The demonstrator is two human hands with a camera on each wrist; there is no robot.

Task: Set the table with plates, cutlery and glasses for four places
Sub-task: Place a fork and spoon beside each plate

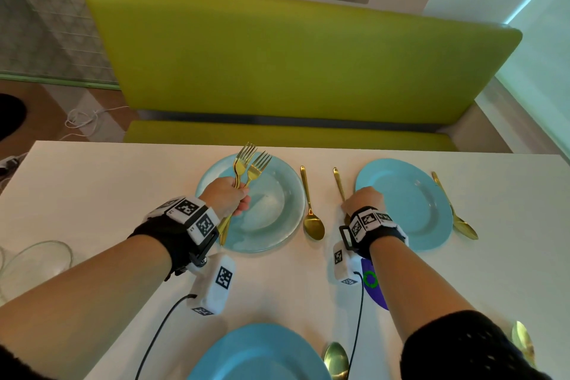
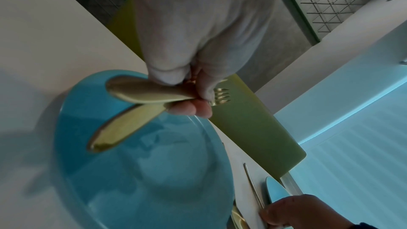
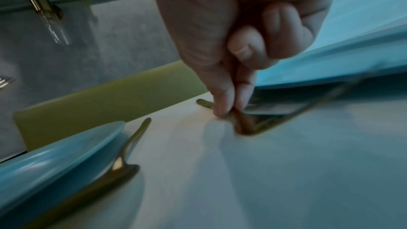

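Observation:
My left hand (image 1: 234, 194) grips two gold forks (image 1: 251, 163) by their handles, tines up, above the far left blue plate (image 1: 277, 225). The left wrist view shows the fork handles (image 2: 136, 93) sticking out of my fist (image 2: 198, 93) over that plate (image 2: 154, 171). My right hand (image 1: 364, 199) pinches a gold cutlery piece (image 1: 338, 183) lying on the white table (image 1: 92, 194) just left of the far right blue plate (image 1: 410, 203). In the right wrist view thumb and forefinger (image 3: 229, 107) hold it at the plate's edge (image 3: 330, 58); its head is hidden.
One gold spoon (image 1: 312, 210) lies between the far plates, another (image 1: 458, 216) right of the far right plate. A near blue plate (image 1: 259, 355) has a spoon (image 1: 336, 358) beside it. A clear glass dish (image 1: 37, 259) sits at the left edge. A green bench (image 1: 293, 55) stands behind.

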